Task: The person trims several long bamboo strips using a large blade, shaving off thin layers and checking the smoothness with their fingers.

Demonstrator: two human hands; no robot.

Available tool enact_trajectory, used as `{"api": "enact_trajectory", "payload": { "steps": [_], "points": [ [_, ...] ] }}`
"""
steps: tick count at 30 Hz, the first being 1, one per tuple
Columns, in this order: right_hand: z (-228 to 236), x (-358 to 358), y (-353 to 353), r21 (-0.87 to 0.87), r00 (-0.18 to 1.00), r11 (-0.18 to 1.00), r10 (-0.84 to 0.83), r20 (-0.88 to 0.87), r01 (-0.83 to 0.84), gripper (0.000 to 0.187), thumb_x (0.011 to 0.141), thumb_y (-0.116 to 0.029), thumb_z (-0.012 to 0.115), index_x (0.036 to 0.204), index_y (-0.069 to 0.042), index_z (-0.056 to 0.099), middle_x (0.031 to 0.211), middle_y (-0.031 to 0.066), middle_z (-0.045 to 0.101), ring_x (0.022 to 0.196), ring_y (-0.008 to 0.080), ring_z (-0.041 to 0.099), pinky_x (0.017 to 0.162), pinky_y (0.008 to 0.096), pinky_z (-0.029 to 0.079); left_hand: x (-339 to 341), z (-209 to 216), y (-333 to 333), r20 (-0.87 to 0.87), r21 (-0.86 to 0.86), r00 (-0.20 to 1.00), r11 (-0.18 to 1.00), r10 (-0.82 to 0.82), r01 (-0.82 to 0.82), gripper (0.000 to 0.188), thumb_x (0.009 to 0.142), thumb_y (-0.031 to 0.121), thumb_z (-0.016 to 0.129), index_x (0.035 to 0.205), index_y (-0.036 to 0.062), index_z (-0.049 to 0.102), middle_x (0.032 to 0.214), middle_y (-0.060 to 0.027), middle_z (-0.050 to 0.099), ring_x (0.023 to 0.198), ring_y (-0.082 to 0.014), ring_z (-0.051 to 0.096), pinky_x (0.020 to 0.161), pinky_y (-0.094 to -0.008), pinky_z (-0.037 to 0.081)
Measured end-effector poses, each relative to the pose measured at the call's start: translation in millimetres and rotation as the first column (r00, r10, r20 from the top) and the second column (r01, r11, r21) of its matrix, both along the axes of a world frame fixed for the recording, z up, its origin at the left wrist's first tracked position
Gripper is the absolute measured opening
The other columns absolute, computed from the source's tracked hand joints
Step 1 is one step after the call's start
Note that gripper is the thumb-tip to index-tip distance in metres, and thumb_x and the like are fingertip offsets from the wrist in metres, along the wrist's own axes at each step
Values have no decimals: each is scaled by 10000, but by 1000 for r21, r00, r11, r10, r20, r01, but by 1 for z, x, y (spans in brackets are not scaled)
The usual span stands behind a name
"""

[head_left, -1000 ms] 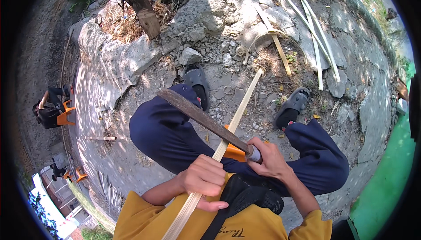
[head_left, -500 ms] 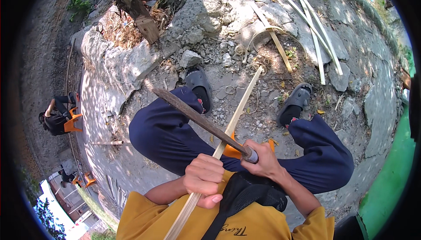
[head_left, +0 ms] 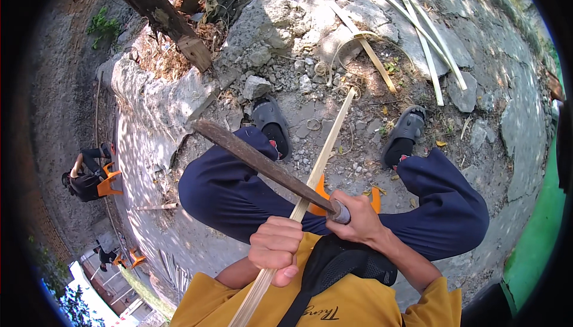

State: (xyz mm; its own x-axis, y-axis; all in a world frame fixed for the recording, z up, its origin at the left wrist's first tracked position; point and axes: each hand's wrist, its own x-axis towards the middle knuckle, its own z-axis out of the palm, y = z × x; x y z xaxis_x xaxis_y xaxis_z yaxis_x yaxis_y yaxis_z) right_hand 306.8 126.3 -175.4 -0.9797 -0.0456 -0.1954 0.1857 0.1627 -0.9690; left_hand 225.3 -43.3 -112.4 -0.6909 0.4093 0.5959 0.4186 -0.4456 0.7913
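My left hand (head_left: 276, 249) is closed round a long pale bamboo strip (head_left: 328, 151), which slants from my lap up to the rubble between my feet. My right hand (head_left: 357, 220) grips a long knife (head_left: 259, 164) with a dark, worn blade and a metal collar by the handle. The blade lies across the strip just beyond my left fist, pointing to the upper left. Most of the knife's handle is hidden inside my right hand. Thin curled shavings (head_left: 322, 71) lie near the strip's far end.
More pale strips (head_left: 427, 43) lie on the cracked ground at the upper right. Broken concrete (head_left: 262, 28) and a tree trunk (head_left: 173, 22) stand ahead. An orange seat (head_left: 322, 192) shows beneath me. At left, a person (head_left: 86, 183) sits on an orange chair (head_left: 109, 182).
The knife's tip has swung slightly left, and its blade looks broader. My left hand keeps its hold on the strip. The whole view has shifted a little.
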Motion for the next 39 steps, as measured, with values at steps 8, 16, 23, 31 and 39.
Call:
{"api": "enact_trajectory", "payload": {
  "steps": [8,16,23,31,39],
  "points": [
    [-4,-2,0,-2,988,997,75,134,-75,330,720,-181,774,941,-27,584,696,228,642,693,452,652,621,468,516,0,-5,-4,6,28,999,999,41,-41,409,817,111,557,505,72,295,410,19,291,304,-96,226,328,-257,198],
    [-6,-12,-1,-62,980,994,97,173,-88,301,734,-164,743,942,-14,585,675,227,635,675,446,654,611,458,518,3,-9,4,-5,75,996,994,84,-83,389,814,109,557,514,66,313,401,13,303,297,-91,237,322,-251,211],
    [12,-11,-8,-11,996,999,48,73,-47,291,741,-183,748,932,-30,590,672,233,635,690,450,658,622,467,525,2,-7,7,-13,96,998,994,55,-54,375,807,97,557,513,64,327,398,12,311,292,-90,252,318,-247,220],
    [-4,-15,-12,32,989,998,53,141,-59,306,736,-187,757,944,-41,586,689,228,640,706,454,660,628,471,529,1,-5,2,80,86,982,980,173,-180,394,848,120,558,536,79,320,400,22,293,294,-85,246,318,-243,228],
    [-16,-9,-13,36,993,999,21,113,-25,317,744,-201,758,961,-38,595,685,253,627,722,473,644,638,490,523,7,-4,4,74,83,976,974,207,-213,410,869,135,562,540,80,323,401,26,295,298,-82,258,321,-239,232]
  ]
}}
